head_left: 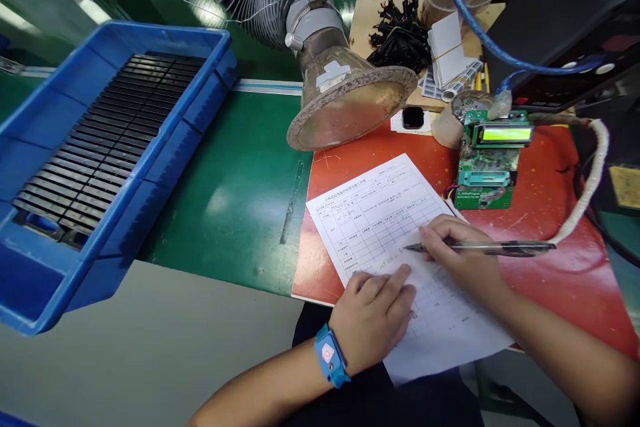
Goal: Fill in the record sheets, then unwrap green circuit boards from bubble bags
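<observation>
1. Nearest is the L hand (373, 323), w/ a blue wristband (330, 355). Its fingers are not gripping anything; they lie loosely extended, flat on the sheet.
2. Under both hands is the printed form (365, 213), tilted on the red surface (540, 280). Its lower edge passes over the surface edge, toward the lap.
3. The R hand (463, 247) has its fingers pinched around a pen (510, 249), tip beside some handwriting, approx. mid-sheet. Whether the tip touches the paper, I cannot tell.
4. Step in hand, in my judgement: filling in the form by hand. The next stroke prob. calls for a steady sheet, b/c the overhanging part could bend or slip, so L hand pressure is useful.
5. Beyond the R hand: a green circuit board (487, 177) w/ a lit display, apart from the form.
6. Farther: a clear funnel hood (345, 73) and, at L, a blue crate (165, 177) w/ black slotted racks (110, 140) inside.
</observation>
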Tool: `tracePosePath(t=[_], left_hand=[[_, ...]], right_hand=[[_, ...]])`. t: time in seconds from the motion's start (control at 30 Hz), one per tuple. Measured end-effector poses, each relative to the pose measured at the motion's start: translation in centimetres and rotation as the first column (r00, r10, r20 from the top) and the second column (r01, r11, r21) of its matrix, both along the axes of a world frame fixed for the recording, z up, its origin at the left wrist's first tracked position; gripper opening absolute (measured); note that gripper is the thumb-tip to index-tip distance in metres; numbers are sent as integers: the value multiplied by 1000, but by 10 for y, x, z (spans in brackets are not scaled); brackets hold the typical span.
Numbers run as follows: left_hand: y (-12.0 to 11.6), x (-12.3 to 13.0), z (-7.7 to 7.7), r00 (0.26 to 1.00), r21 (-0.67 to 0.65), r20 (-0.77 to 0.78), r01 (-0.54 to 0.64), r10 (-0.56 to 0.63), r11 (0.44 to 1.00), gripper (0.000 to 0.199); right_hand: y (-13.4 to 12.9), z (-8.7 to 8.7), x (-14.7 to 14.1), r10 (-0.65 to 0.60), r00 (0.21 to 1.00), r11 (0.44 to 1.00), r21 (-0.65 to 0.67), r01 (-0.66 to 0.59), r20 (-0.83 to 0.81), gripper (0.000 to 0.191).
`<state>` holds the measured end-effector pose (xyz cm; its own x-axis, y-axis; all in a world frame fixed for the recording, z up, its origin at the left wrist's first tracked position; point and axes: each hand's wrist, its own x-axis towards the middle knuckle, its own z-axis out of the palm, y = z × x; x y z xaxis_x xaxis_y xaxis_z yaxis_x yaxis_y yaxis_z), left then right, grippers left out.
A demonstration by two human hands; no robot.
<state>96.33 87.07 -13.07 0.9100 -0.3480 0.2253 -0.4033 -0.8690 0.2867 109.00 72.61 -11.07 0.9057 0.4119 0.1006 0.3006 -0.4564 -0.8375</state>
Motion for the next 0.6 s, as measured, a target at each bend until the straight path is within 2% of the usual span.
tracePosePath(t=[0.5,0.6], left_hand=[[0,-1,0,1000,-5,4,-2,2,1000,31],[0,-1,0,1000,-9,13,-9,9,1000,31]], right_hand=[[0,-4,-3,-61,998,997,51,61,16,33],[-5,-4,-2,-141,986,975,159,153,-87,33]])
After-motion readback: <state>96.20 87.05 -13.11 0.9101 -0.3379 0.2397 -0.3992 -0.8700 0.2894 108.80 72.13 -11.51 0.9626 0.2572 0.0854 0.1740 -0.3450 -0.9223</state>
